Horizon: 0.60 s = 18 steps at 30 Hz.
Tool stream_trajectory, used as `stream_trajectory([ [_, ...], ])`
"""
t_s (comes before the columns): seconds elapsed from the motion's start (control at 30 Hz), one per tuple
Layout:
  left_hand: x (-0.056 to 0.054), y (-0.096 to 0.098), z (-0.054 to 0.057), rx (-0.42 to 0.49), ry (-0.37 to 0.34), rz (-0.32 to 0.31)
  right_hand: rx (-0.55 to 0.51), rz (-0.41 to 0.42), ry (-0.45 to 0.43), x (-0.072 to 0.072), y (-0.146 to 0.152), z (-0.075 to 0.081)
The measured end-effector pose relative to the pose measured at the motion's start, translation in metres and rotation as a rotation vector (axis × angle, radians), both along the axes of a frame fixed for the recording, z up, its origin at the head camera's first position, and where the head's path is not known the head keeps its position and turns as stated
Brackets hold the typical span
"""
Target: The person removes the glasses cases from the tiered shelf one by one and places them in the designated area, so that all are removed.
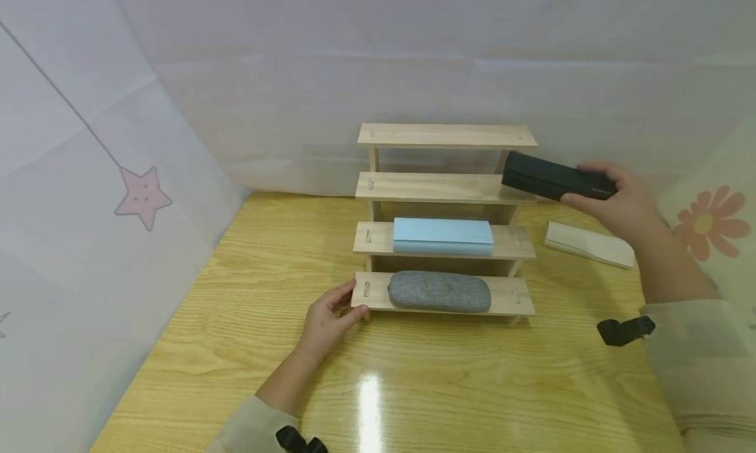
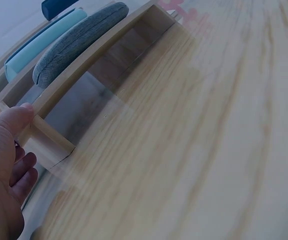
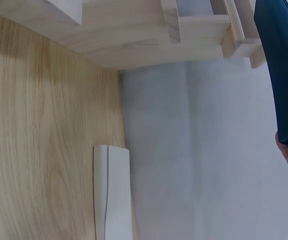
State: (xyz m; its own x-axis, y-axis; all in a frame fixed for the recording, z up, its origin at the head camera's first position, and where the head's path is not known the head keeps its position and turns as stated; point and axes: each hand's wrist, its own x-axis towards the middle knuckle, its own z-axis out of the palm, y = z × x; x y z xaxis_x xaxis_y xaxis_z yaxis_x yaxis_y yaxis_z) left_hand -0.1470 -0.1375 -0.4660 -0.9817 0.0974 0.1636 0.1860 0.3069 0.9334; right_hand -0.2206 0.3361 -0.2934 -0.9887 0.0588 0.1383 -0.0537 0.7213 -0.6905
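My right hand [image 1: 632, 207] holds a black glasses case [image 1: 549, 176] by its right end, thumb in front and fingers behind. The case is in the air at the right end of the second step from the top of a wooden tiered shelf [image 1: 437, 185]. At the lowest step's left end, my left hand [image 1: 326, 318] grips the corner between thumb and fingers. On that step lies a grey fabric glasses case [image 1: 440, 291]; one step higher sits a light blue glasses case [image 1: 443, 235]. In the left wrist view, the thumb [image 2: 17, 119] presses on the shelf's corner.
A cream-white glasses case [image 1: 590, 245] lies on the wooden table [image 1: 266, 262], right of the shelf. Pale cloth [image 1: 307, 98] hangs behind the table and along its left side, printed with a pink star [image 1: 144, 197]. A flower print [image 1: 711, 222] shows at right.
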Motion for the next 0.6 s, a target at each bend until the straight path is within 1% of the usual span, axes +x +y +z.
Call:
stream_trajectory([
  [0.07,0.000,0.000,0.000,-0.001,0.007,0.001,0.013,-0.017,0.006,0.003,0.003,0.000],
  [0.23,0.000,0.000,-0.001,0.000,-0.001,-0.003,0.024,-0.054,0.014,0.008,0.010,-0.002],
  [0.33,0.000,-0.001,0.000,0.001,-0.014,-0.004,0.029,-0.064,-0.001,0.010,0.015,-0.004],
  [0.47,0.001,-0.001,0.001,0.002,-0.029,-0.006,0.039,-0.085,-0.047,0.014,0.023,-0.006],
  [0.6,0.000,-0.002,0.000,-0.002,-0.022,-0.010,0.051,-0.116,-0.062,0.018,0.031,-0.009],
])
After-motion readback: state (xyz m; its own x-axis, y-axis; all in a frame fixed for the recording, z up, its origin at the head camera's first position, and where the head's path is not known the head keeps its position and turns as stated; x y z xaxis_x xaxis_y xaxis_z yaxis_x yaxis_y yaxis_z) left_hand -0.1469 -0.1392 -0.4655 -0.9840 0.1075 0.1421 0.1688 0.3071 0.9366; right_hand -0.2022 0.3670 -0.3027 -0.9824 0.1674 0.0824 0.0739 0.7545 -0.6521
